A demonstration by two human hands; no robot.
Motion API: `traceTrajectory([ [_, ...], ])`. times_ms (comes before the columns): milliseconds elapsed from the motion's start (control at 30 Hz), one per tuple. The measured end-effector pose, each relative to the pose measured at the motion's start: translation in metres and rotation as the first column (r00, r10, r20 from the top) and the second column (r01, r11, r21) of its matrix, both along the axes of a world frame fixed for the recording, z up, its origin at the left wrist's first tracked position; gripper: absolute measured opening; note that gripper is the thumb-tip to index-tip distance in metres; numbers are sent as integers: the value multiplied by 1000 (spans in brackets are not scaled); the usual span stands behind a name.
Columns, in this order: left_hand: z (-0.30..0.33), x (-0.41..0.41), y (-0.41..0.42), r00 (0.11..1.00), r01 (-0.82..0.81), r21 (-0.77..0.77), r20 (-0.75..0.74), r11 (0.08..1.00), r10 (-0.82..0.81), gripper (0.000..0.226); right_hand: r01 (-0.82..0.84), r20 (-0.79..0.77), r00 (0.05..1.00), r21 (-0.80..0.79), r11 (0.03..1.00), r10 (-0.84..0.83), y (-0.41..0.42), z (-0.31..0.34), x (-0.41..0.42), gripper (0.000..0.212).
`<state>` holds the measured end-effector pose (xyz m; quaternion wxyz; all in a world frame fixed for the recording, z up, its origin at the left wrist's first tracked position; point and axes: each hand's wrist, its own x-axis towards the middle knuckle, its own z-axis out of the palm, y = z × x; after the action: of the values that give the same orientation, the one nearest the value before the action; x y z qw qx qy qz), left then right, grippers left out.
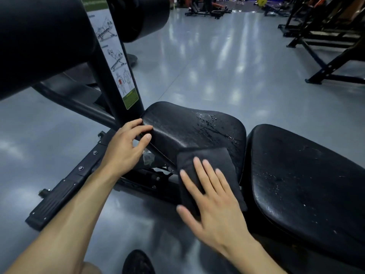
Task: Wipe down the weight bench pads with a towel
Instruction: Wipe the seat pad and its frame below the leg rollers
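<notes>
A black seat pad (187, 127) lies in the middle, with wet droplets near its far right part. A folded dark towel (215, 159) rests on its near edge. My right hand (213, 198) presses flat on the towel, fingers spread. My left hand (126, 147) grips the pad's left edge, thumb on top. A larger black back pad (308, 178) with scattered droplets lies to the right.
A black upright post (116, 62) with an instruction sticker rises just left of the seat pad, with round black roller pads (39, 42) above. The bench's base frame (65, 186) runs along the grey floor at left. Other gym racks (325, 46) stand at the far right.
</notes>
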<state>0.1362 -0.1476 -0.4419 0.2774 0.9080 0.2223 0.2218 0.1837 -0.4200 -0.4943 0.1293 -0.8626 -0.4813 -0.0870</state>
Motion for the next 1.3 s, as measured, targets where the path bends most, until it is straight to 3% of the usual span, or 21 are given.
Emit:
traceTrajectory([
  [133, 0, 0, -1, 1000, -8, 1, 17, 1000, 8, 32, -16, -9, 1000, -38, 999, 16, -7, 5, 34, 65],
  [267, 0, -3, -5, 1000, 3, -12, -24, 1000, -4, 38, 200, -162, 964, -70, 977, -209, 39, 33, 97, 68],
  [333, 0, -3, -5, 1000, 1, -6, -29, 1000, -1, 37, 249, -161, 953, -66, 966, -257, 44, 31, 90, 66],
  [467, 0, 6, -3, 999, -44, 10, 27, 999, 44, 29, 71, -86, 994, -31, 997, -73, 8, 15, 38, 70],
  [533, 0, 11, -4, 998, -59, 25, 38, 998, 58, 27, 13, -87, 996, -58, 998, -18, -5, 14, 56, 72],
  [633, 0, 14, -6, 996, -87, 32, 37, 996, 86, 26, 141, -197, 969, -61, 988, -150, 13, 30, 105, 73],
  [733, 3, 12, -5, 986, -129, -89, 91, 988, 137, 21, 292, -217, 927, -91, 952, -305, 46, 36, 107, 70],
  [867, 7, 16, 0, 965, -172, -231, 157, 958, 211, 22, 35, -111, 993, -41, 999, -40, 43, 27, 57, 71],
  [933, 8, 16, 1, 957, -195, -243, 167, 950, 239, 23, -20, -111, 994, -47, 999, 15, 41, 29, 78, 72],
  [1133, 5, 16, 8, 953, -204, -275, 163, 939, 254, 22, 233, -259, 932, -112, 966, -254, 131, 51, 154, 72],
  [1200, 5, 18, 10, 951, -210, -269, 168, 940, 261, 22, 148, -243, 955, -99, 984, -168, 151, 55, 138, 70],
  [1300, 4, 20, 16, 945, -181, -318, 204, 931, 254, 24, -99, -117, 989, -40, 994, 94, 131, 49, 107, 69],
])
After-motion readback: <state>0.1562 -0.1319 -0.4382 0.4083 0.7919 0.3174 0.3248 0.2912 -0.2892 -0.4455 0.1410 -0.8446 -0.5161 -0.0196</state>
